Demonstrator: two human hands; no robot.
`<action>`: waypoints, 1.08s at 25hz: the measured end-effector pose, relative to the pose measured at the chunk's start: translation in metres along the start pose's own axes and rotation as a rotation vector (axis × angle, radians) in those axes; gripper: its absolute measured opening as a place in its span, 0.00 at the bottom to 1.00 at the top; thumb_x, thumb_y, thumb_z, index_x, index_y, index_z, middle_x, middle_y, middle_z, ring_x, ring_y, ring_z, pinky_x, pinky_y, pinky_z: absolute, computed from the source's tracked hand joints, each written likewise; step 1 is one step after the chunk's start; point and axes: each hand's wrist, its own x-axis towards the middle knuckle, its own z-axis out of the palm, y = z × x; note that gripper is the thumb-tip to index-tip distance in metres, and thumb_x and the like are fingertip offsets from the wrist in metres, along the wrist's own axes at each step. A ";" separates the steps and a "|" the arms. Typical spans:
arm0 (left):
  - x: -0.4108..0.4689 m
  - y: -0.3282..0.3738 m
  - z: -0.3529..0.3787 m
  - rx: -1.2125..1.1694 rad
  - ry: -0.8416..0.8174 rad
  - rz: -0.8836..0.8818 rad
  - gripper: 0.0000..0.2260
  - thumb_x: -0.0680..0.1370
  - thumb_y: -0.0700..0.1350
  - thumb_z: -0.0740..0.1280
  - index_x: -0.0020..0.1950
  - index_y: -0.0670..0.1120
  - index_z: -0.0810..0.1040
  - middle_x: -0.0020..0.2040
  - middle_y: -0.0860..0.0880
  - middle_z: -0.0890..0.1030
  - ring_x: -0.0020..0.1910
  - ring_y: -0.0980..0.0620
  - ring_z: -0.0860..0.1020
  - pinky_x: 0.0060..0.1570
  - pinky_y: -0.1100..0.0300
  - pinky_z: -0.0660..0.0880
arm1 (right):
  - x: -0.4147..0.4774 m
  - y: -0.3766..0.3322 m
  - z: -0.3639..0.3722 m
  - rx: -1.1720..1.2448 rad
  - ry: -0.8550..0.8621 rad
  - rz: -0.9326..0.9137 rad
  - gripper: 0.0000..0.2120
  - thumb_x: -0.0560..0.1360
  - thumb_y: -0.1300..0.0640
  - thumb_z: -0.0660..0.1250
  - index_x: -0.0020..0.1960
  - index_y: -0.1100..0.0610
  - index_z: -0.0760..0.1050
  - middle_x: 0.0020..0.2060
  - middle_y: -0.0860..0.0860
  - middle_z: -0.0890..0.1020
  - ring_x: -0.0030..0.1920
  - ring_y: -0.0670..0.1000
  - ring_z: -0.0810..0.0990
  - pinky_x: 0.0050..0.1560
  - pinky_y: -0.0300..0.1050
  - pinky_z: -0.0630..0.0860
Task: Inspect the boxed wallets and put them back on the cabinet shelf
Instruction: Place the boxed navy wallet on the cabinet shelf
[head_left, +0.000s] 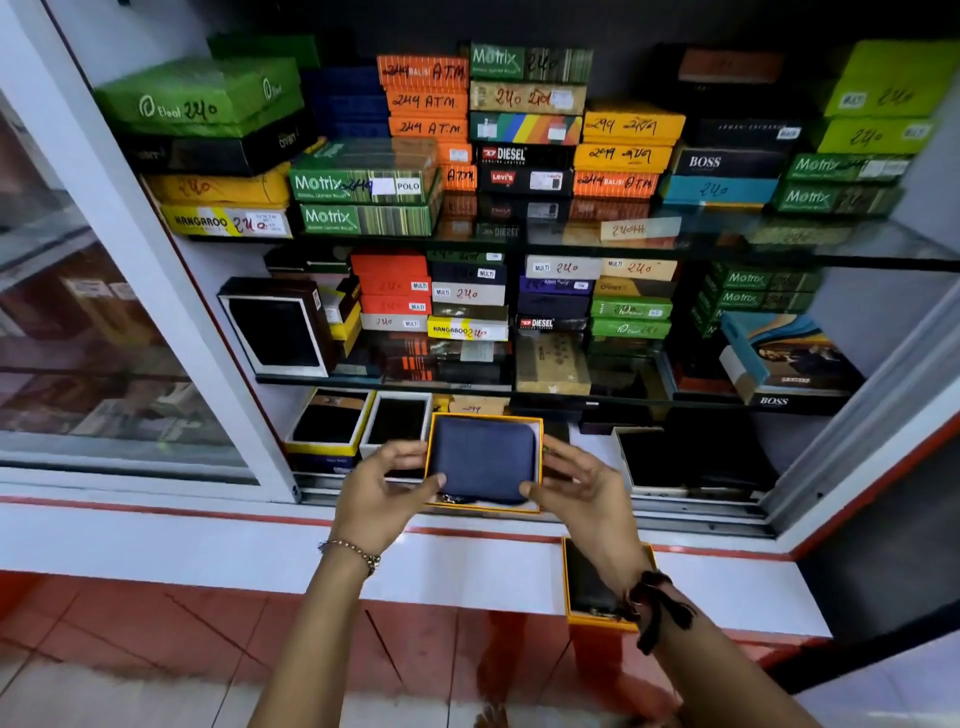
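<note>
Both my arms reach forward over the white ledge (467, 566). My left hand (379, 499) and right hand (582, 493) grip opposite sides of an open orange box (483, 512), thumbs on the navy wallet (485, 457) inside, tilted toward me, just before the bottom cabinet shelf (587, 434). Orange lid (582, 587) lies on the ledge beneath my right wrist.

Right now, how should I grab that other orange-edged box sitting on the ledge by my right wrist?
Take the second orange box by its two long orange side walls, coming from above. It lies flat and open-topped on the white ledge, its right wall hidden under the right hand's wrist.
</note>
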 end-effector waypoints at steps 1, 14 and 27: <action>0.007 0.014 -0.005 -0.036 0.023 0.043 0.19 0.69 0.46 0.78 0.58 0.52 0.80 0.53 0.55 0.83 0.38 0.51 0.86 0.41 0.58 0.83 | 0.006 -0.019 0.000 0.005 0.006 -0.073 0.29 0.68 0.69 0.79 0.66 0.51 0.80 0.53 0.46 0.86 0.46 0.44 0.85 0.47 0.37 0.83; 0.139 0.074 0.005 0.274 0.253 0.133 0.17 0.71 0.46 0.75 0.59 0.49 0.80 0.56 0.50 0.85 0.47 0.47 0.84 0.53 0.50 0.81 | 0.149 -0.080 0.045 -0.362 0.116 -0.228 0.30 0.71 0.65 0.77 0.71 0.57 0.72 0.65 0.55 0.82 0.52 0.51 0.83 0.59 0.50 0.81; 0.143 0.071 0.009 0.241 0.303 0.122 0.25 0.72 0.47 0.74 0.68 0.46 0.72 0.65 0.44 0.76 0.54 0.44 0.82 0.56 0.48 0.80 | 0.162 -0.069 0.037 -0.341 0.106 -0.183 0.33 0.69 0.58 0.80 0.71 0.59 0.72 0.66 0.56 0.81 0.53 0.52 0.83 0.55 0.44 0.80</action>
